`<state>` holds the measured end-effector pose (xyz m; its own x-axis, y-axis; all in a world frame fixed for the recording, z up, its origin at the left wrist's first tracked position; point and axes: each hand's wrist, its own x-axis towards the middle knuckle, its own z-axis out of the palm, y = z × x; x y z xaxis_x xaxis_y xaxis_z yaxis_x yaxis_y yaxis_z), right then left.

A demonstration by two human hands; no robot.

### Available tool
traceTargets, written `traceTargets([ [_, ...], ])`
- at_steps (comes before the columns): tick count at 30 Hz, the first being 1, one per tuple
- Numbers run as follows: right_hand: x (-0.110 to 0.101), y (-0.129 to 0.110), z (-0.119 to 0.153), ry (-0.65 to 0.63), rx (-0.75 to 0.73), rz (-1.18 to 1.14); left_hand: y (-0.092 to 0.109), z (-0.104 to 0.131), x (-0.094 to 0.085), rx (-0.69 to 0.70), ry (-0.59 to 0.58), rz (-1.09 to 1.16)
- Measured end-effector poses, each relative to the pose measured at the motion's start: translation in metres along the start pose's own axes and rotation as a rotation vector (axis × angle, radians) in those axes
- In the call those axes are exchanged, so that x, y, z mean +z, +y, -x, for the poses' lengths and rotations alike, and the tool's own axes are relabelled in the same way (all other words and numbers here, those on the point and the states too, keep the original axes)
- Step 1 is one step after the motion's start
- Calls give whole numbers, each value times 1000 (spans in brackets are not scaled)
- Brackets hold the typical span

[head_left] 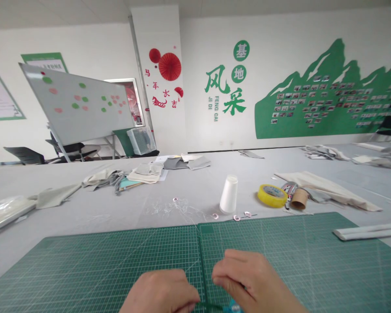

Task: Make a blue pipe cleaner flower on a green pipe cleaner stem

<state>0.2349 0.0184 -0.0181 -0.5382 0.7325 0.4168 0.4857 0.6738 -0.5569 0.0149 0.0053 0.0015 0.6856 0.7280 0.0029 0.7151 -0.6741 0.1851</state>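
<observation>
Two green cutting mats lie side by side, the left mat and the right mat. Over the inner edge of the left mat, my left hand is closed, and a dark green strip shows at its fingertips. My right hand is closed too, fingers curled together above the right mat. Below it, at the bottom edge, a small teal object shows in part. What my right hand holds, if anything, is hidden.
Beyond the mats stand a white thread cone, a yellow tape roll and a cardboard core. Loose threads lie left of the cone. Folded cloth is farther back; a rolled cloth crosses the right mat.
</observation>
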Motion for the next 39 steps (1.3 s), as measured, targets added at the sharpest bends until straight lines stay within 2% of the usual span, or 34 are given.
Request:
traceTargets([
  [6,3,-6,4,69,-112,184,-4,7,7,-119,211,66],
  [10,7,-6,7,60,-147,209,-9,11,10,-160,328,122],
  [16,17,-5,4,28,-118,185,-15,10,15,-192,484,235],
  [20,22,-2,0,1,-58,80,-15,11,13,-173,544,326],
  [30,19,0,-4,-54,50,-132,-10,8,5,-217,557,489],
  [35,21,7,-3,-38,176,-243,-10,10,0,-115,413,516],
  [39,21,17,-4,-69,196,-397,-7,10,-4,20,266,507],
])
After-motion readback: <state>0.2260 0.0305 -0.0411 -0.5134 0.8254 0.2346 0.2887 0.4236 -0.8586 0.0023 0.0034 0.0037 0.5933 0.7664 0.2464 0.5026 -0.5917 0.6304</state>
